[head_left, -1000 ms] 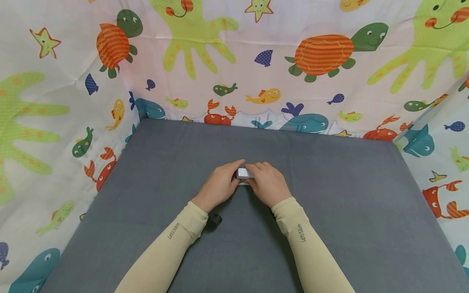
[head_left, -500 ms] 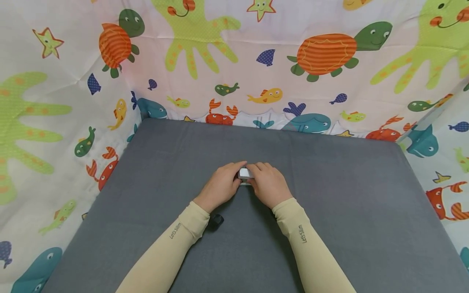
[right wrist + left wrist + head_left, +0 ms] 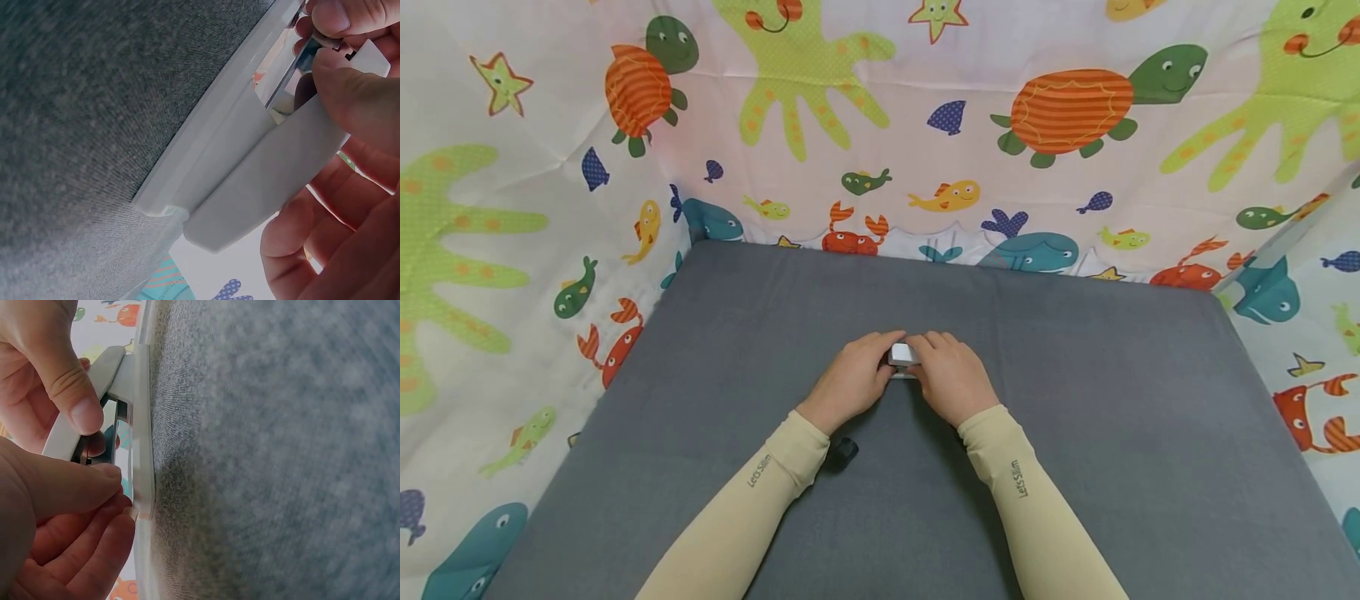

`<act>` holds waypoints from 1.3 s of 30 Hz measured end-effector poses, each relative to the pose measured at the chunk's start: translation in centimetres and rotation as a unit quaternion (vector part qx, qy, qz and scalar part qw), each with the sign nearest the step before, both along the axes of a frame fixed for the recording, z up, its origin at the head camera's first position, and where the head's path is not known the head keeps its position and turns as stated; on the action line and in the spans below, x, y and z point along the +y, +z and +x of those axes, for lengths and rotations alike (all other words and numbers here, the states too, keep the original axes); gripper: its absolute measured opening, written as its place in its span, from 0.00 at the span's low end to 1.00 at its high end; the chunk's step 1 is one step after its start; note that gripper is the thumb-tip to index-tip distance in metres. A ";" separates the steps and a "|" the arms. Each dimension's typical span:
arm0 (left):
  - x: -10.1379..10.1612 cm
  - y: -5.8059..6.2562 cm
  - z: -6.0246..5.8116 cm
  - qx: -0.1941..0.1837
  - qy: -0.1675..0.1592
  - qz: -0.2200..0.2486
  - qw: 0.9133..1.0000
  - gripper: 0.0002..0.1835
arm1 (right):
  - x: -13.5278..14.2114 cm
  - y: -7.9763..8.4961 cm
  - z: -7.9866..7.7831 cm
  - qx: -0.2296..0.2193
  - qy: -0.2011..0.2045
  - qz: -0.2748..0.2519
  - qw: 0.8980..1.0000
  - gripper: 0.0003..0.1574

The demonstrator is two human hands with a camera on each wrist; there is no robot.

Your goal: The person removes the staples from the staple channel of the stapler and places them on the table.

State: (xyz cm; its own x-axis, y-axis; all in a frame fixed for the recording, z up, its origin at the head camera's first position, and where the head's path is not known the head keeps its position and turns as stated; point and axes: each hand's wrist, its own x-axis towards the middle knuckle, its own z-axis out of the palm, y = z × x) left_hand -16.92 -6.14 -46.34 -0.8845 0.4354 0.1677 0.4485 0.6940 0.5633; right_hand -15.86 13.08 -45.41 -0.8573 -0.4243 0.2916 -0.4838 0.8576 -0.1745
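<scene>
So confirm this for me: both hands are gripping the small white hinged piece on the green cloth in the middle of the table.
One detail is wrong: the cloth is grey, not green, as the head view shows. The rest holds: the left hand and right hand both grip the small white hinged piece in the middle of the table.

Bright, even light; soft shadows; blurred, close-up wrist views.

Fingers (image 3: 356,87) pinch a white clip (image 3: 250,181) against grey cloth (image 3: 94,94).
</scene>
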 end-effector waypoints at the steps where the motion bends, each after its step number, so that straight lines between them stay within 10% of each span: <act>1: 0.0 0.0 0.0 -0.001 0.000 -0.001 1.000 0.27 | 0.0 0.0 0.0 -0.004 -0.001 0.001 1.000 0.23; 23: -0.2 -0.6 -0.4 0.012 0.000 0.011 1.000 0.06 | 1.0 1.4 -0.1 -0.040 -0.014 -0.033 0.999 0.23; 39: -0.2 -0.3 -0.4 -0.014 0.001 0.014 1.000 0.13 | 1.8 2.1 -0.1 -0.081 -0.035 -0.066 0.994 0.25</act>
State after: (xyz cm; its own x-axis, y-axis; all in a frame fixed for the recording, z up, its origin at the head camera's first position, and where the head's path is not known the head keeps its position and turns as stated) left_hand -17.29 -6.36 -46.63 -0.8898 0.4295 0.1542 0.4307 0.6789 0.5946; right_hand -16.00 14.83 -43.28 -0.9239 -0.3286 0.1961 -0.3794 0.8529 -0.3586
